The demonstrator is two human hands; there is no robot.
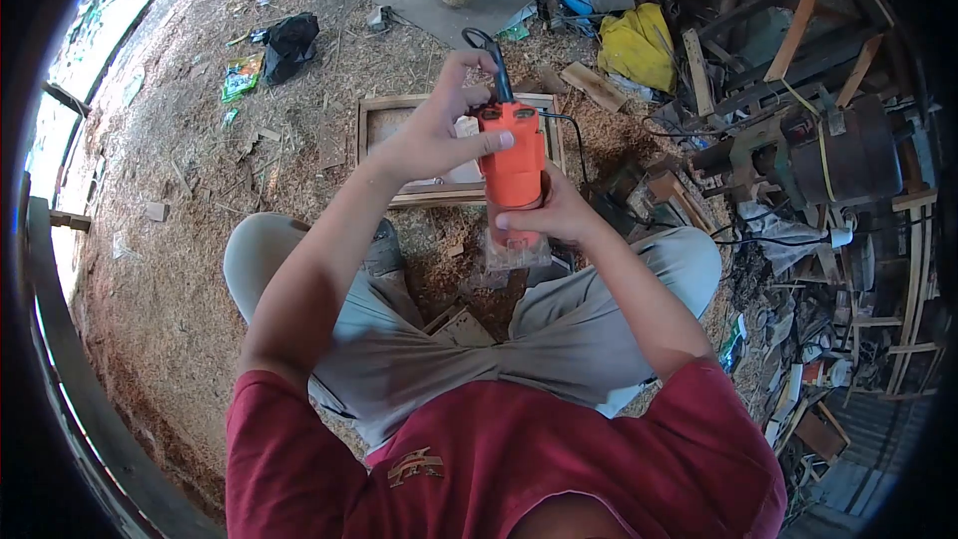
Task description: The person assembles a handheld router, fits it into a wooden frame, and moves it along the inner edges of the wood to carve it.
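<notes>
Tool point(514, 180): orange body, held off the ground in front of the person, long axis close to 12–6. Clear base point(511, 258) at its 6 o'clock end, black cord point(502, 70) leaving the 12 o'clock end and looping over.

Right hand point(561, 214) comes in from 4 o'clock, closed round the lower body just above the base, thumb across the front. Firm-looking wrap.

Left hand point(439, 135) comes in from 9–10 o'clock, partly open: thumb lies on the upper body, index bent up beside the cord. Other fingers partly hidden; can't tell how much grip they have.

Wooden frame point(429, 199) lies on the ground point(170, 250) behind the tool, mostly toward 10 o'clock; tool and hands overlap it in view. Ground is covered in shavings. Knees spread to either side, about 8 and 4 o'clock, grey trousers point(439, 329).

Around, clocked from the tool: black bag point(290, 50) and green packet point(241, 78) at 10, side by side; grey board point(419, 2) between 11 and 12; yellow sack point(637, 48) between 1 and 2, with a wood offcut point(594, 88) nearer in; motor point(848, 155) at 3, amid scrap.
</notes>
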